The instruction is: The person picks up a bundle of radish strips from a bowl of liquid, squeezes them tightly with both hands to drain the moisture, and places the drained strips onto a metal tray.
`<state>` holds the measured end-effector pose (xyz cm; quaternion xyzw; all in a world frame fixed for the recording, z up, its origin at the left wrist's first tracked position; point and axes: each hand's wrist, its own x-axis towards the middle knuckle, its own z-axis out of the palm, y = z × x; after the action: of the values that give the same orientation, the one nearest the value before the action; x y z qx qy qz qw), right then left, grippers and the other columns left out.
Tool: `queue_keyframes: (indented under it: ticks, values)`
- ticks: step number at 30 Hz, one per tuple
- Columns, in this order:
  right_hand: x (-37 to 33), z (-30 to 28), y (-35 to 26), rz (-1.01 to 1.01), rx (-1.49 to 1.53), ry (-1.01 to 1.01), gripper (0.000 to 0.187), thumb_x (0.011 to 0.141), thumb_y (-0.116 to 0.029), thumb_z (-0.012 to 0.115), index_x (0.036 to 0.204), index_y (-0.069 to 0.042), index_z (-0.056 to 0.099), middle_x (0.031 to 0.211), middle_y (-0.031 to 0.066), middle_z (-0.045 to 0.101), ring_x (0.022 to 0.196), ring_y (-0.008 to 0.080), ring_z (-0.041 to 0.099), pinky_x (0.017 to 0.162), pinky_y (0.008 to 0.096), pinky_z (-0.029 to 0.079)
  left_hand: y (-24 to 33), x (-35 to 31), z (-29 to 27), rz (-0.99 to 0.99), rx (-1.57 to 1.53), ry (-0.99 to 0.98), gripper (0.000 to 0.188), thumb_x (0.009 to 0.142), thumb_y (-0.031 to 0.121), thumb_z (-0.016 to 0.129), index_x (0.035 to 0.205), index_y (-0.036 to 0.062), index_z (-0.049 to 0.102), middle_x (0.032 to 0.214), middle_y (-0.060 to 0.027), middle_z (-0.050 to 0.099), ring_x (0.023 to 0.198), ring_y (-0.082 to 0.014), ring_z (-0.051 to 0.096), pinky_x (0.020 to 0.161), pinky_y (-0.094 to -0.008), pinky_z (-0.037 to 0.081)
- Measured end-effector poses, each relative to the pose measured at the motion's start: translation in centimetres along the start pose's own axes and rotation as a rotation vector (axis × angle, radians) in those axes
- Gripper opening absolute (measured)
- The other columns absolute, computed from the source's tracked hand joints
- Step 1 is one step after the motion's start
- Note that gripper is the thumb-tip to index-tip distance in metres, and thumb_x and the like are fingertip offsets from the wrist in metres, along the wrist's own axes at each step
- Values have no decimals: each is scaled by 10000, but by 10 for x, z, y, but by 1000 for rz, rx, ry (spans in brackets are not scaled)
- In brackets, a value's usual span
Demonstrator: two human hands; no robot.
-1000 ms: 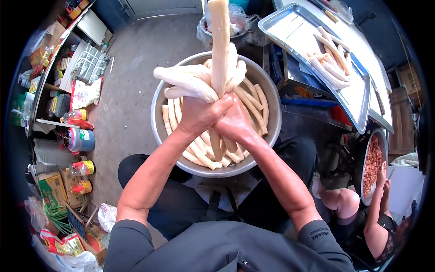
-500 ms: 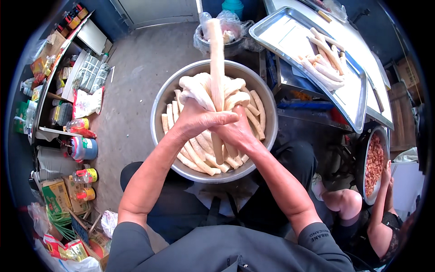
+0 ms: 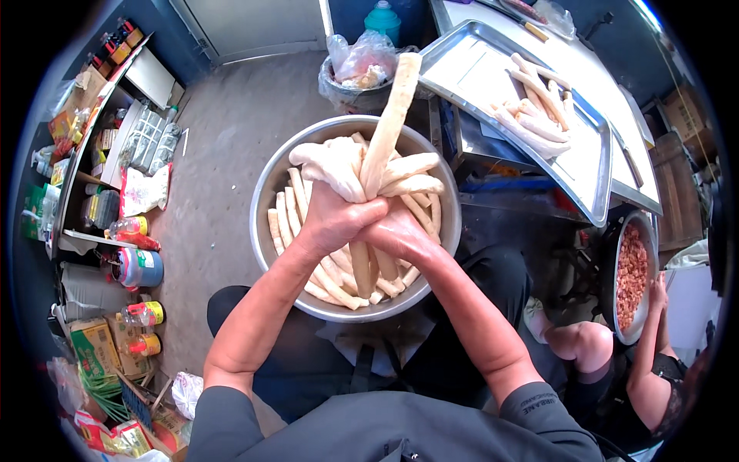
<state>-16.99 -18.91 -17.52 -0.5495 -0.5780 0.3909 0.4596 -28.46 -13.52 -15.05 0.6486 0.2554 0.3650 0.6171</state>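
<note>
Head view, left hand [image 3: 335, 222]: clenched round a bundle of pale lengths [image 3: 331, 165].
Right hand [image 3: 402, 227]: pressed against the left, grasping the same bundle; some fingers hidden.
Bundle: above the metal basin [image 3: 271, 189], one length jutting upward.
Beyond, right: metal tray [image 3: 473, 69] bearing pale sticks [image 3: 539, 92].

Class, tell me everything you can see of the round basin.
The basin is wide, silver-grey and looks like metal, with a narrow rim and a smooth, shiny inner wall. It stands open side up, near both knees; contact there is unclear. Pale tubes lie inside, some against its wall. The left hand and right hand grip more tubes over it. What supports it is hidden.
</note>
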Motion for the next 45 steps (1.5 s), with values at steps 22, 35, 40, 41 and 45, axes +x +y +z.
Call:
queue_keyframes:
  ticks: [22, 35, 40, 41, 45]
  values:
    - [-9, 5, 17, 370, 816, -318, 408, 716, -25, 758, 1083, 27, 589, 899, 99, 653, 824, 189, 673, 743, 304, 565, -10, 6, -3, -124, -203, 82, 349, 723, -50, 554, 1071, -38, 586, 825, -81, 634, 639, -144, 630, 604, -281, 547]
    - [-16, 16, 11, 199, 533, -45, 641, 707, -73, 736, 1294, 18, 496, 1190, 126, 585, 1098, 192, 579, 897, 322, 506, -19, 0, 4, 117, 143, 79, 330, 681, 88, 682, 978, -42, 623, 844, -78, 659, 751, -153, 642, 670, -297, 521]
    - [-16, 15, 0, 194, 479, -33, 635, 733, -105, 762, 1304, 5, 505, 1227, 136, 584, 1132, 208, 575, 940, 341, 495, -23, 0, 6, 185, 200, 120, 321, 677, 114, 680, 955, -36, 622, 804, -94, 652, 723, -177, 643, 649, -311, 518]
    - [-16, 16, -1, 206, 499, -21, 632, 726, -72, 765, 1303, -10, 517, 1230, 136, 587, 1140, 219, 579, 941, 347, 500, -24, 0, 5, 161, 219, 102, 320, 677, 120, 679, 952, -32, 620, 798, -99, 649, 721, -181, 642, 645, -316, 515]
    - [-15, 19, 3, 176, 446, 10, 612, 737, -58, 760, 1298, -11, 520, 1224, 135, 590, 1140, 216, 579, 943, 350, 503, -22, 1, 5, 198, 249, 75, 325, 678, 123, 677, 957, -32, 614, 784, -99, 642, 711, -188, 635, 636, -319, 508]
